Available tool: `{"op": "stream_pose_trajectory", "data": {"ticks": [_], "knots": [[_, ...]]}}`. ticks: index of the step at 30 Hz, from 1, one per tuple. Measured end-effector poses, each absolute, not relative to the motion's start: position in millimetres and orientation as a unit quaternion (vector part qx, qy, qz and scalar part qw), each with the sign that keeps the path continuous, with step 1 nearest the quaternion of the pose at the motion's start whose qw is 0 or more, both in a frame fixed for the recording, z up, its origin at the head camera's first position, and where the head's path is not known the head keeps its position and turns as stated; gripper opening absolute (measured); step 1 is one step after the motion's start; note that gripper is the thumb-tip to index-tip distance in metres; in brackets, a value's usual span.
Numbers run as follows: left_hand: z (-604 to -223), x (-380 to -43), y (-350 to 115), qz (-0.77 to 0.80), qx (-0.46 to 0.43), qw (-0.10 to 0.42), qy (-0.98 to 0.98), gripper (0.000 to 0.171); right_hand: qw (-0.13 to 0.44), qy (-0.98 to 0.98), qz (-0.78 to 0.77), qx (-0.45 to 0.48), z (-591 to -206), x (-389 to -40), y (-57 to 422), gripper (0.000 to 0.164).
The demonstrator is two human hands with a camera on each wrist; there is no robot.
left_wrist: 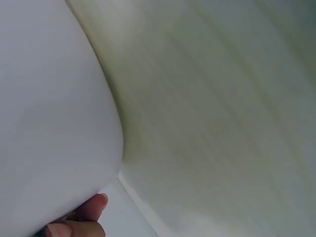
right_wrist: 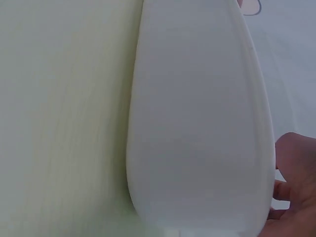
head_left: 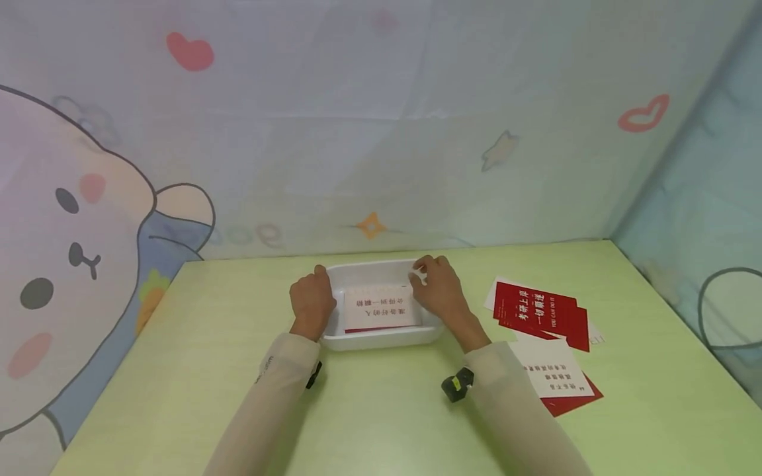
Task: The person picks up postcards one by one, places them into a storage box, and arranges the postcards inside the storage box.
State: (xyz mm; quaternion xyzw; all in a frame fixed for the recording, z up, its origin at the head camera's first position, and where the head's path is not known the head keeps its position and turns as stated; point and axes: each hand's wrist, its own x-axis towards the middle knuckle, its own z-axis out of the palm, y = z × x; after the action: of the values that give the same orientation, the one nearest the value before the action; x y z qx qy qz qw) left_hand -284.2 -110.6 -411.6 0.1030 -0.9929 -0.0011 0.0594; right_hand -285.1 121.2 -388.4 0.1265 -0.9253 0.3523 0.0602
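Note:
A white rectangular tray [head_left: 381, 340] sits near the back of the table, its outer wall filling much of both wrist views. Inside lie printed cards [head_left: 383, 307], white on top with a red edge showing beneath. My left hand [head_left: 312, 301] grips the tray's left end; two of its fingertips [left_wrist: 94, 207] show beside the wall in the left wrist view. At the right end, my right hand [head_left: 440, 287] holds the rim with curled fingers, leaving a gap between thumb and forefinger. Its contact with the rim is partly hidden.
Right of the tray lie overlapping red cards [head_left: 542, 314] with white ones under them. Nearer, a white card [head_left: 556, 367] covers part of a red card [head_left: 571, 403], close to my right sleeve. A printed cloth backdrop [head_left: 381, 132] rises behind the pale green table [head_left: 381, 410].

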Motion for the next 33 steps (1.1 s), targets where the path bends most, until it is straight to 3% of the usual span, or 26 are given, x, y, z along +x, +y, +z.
{"op": "stream_pose_trajectory", "data": {"ticks": [15,33], "knots": [[-413.0,-285.4,-108.7,0.000,0.102,0.057,-0.993,0.030,0.090,-0.923,0.368,0.070,-391.7,-293.8,170.3,0.035],[-413.3,-285.6,-110.5,-0.006,0.100,0.057,-0.993,0.033,0.032,-0.942,0.327,0.069,-400.9,-287.9,213.6,0.043]]}}
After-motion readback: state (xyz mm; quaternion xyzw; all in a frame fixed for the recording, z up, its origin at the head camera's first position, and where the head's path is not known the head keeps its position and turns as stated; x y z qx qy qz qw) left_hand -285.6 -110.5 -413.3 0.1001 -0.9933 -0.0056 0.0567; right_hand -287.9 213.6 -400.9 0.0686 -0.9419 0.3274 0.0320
